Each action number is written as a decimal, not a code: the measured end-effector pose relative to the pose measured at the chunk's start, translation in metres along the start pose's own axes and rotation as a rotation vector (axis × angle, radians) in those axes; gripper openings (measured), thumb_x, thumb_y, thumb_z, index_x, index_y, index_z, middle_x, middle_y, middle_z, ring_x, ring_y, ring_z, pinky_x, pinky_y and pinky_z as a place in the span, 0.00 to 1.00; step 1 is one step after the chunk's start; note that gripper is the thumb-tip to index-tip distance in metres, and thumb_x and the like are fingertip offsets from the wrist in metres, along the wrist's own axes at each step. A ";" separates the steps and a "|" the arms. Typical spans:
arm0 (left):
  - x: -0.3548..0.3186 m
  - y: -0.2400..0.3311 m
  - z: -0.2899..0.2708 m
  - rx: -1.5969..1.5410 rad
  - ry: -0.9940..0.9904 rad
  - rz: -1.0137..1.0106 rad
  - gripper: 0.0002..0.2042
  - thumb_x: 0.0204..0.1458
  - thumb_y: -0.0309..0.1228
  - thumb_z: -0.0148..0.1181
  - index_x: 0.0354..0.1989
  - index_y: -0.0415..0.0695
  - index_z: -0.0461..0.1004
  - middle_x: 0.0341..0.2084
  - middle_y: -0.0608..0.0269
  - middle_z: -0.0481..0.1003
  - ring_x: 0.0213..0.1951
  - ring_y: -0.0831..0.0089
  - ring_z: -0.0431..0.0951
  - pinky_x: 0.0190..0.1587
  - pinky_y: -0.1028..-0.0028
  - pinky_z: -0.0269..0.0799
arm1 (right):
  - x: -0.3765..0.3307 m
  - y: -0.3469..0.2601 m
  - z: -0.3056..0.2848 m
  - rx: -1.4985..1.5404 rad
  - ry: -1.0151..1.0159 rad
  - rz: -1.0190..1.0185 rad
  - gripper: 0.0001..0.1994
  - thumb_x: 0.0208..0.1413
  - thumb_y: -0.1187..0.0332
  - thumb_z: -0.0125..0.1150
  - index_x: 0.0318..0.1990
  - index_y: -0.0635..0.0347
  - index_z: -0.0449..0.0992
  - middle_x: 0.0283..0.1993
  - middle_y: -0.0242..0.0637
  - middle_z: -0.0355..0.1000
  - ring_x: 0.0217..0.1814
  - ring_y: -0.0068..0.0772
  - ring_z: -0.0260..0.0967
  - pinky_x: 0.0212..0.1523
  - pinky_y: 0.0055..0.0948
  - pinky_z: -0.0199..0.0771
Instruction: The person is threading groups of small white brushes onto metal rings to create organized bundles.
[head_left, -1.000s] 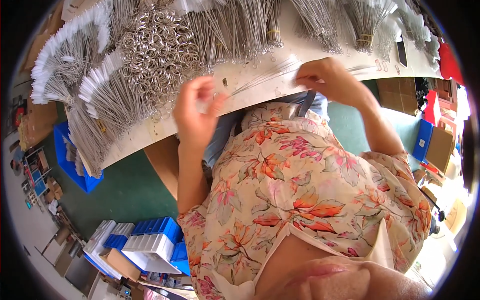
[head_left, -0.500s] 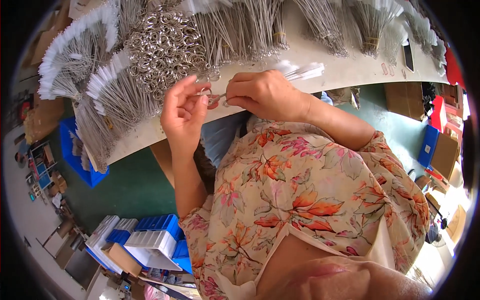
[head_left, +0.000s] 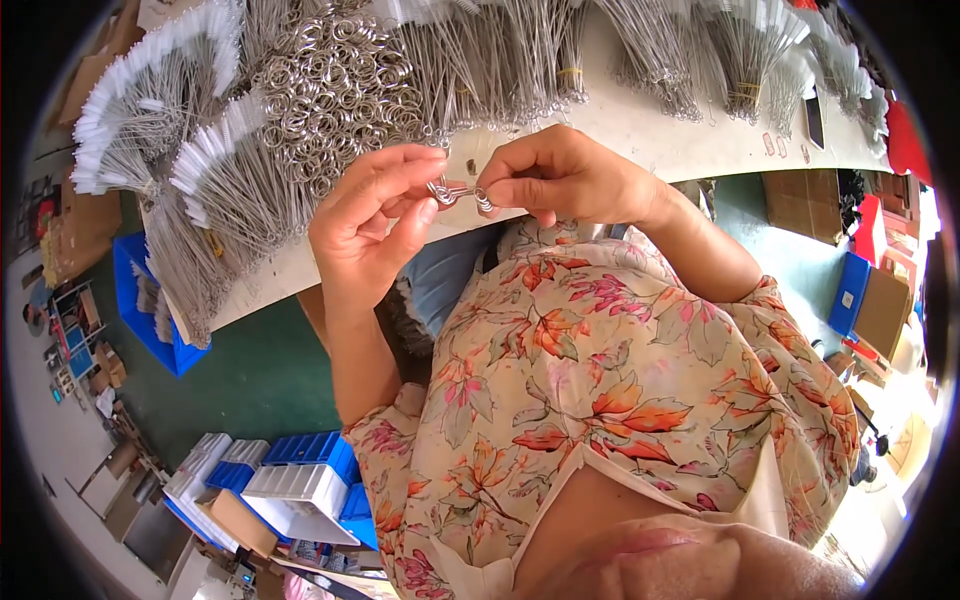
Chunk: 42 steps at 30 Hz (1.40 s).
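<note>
In front of my chest, my left hand (head_left: 372,220) pinches a shiny metal ring (head_left: 436,190) between thumb and fingertips. Looped wire ends (head_left: 484,199) of thin brushes stick out from my right hand (head_left: 575,178), whose fingers are closed round the wires. At least one wire loop meets the ring between the two hands; how it is threaded is too small to tell. The bristle ends of the held brushes are hidden behind my right hand. Just beyond my left hand, a large heap of similar metal rings (head_left: 335,95) lies on the table.
Bundles of white-bristled wire brushes (head_left: 245,175) cover the far and left parts of the pale table (head_left: 600,125). A dark phone (head_left: 815,120) lies at the right. A blue bin (head_left: 150,310) stands below the left edge, and stacked blue and white crates (head_left: 300,480) sit on the floor.
My right hand has turned and shifted slightly right, and the white bristles beside it have gone out of sight. The wire loops now show between my hands, and my left fingers have closed in on the ring.
</note>
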<state>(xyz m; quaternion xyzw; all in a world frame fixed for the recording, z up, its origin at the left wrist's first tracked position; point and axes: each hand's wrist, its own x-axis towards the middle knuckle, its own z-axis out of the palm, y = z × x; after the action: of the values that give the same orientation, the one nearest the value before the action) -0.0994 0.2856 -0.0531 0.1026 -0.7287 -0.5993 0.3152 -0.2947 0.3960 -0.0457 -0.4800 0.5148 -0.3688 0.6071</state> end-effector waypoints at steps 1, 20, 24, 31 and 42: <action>-0.001 0.000 0.000 0.003 0.014 0.011 0.12 0.46 0.13 0.54 0.41 0.31 0.72 0.43 0.50 0.70 0.38 0.71 0.76 0.39 0.79 0.75 | 0.001 0.002 0.000 0.033 -0.010 -0.043 0.10 0.58 0.64 0.53 0.37 0.61 0.75 0.24 0.23 0.68 0.20 0.12 0.59 0.20 0.14 0.60; 0.021 0.029 0.026 0.483 0.298 0.421 0.14 0.42 0.15 0.57 0.41 0.29 0.73 0.35 0.48 0.75 0.33 0.68 0.78 0.35 0.76 0.76 | 0.002 -0.047 0.007 0.197 0.213 -0.333 0.08 0.53 0.67 0.60 0.34 0.62 0.77 0.24 0.26 0.70 0.20 0.13 0.59 0.22 0.15 0.61; 0.024 0.032 0.021 0.383 0.218 0.391 0.13 0.42 0.15 0.57 0.40 0.29 0.73 0.35 0.48 0.75 0.32 0.70 0.78 0.34 0.77 0.76 | 0.004 -0.046 0.003 0.206 0.203 -0.320 0.07 0.53 0.70 0.60 0.36 0.65 0.75 0.27 0.28 0.70 0.22 0.12 0.62 0.20 0.14 0.63; 0.026 0.036 0.014 0.323 0.173 0.326 0.14 0.44 0.14 0.55 0.42 0.29 0.73 0.35 0.49 0.75 0.32 0.72 0.77 0.33 0.79 0.74 | 0.003 -0.046 0.000 0.013 0.128 -0.319 0.06 0.53 0.72 0.59 0.35 0.65 0.74 0.27 0.27 0.70 0.22 0.12 0.62 0.21 0.13 0.62; 0.024 0.015 0.007 -0.654 0.217 -0.222 0.05 0.54 0.23 0.54 0.36 0.36 0.72 0.24 0.66 0.69 0.22 0.84 0.64 0.24 0.85 0.59 | 0.009 -0.032 0.002 0.233 0.118 -0.270 0.08 0.53 0.68 0.59 0.37 0.63 0.75 0.25 0.27 0.70 0.21 0.11 0.61 0.20 0.14 0.59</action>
<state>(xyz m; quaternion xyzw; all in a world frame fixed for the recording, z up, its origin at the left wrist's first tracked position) -0.1190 0.2824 -0.0315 0.1377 -0.4454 -0.8168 0.3398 -0.2898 0.3790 -0.0170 -0.4487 0.4342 -0.5318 0.5722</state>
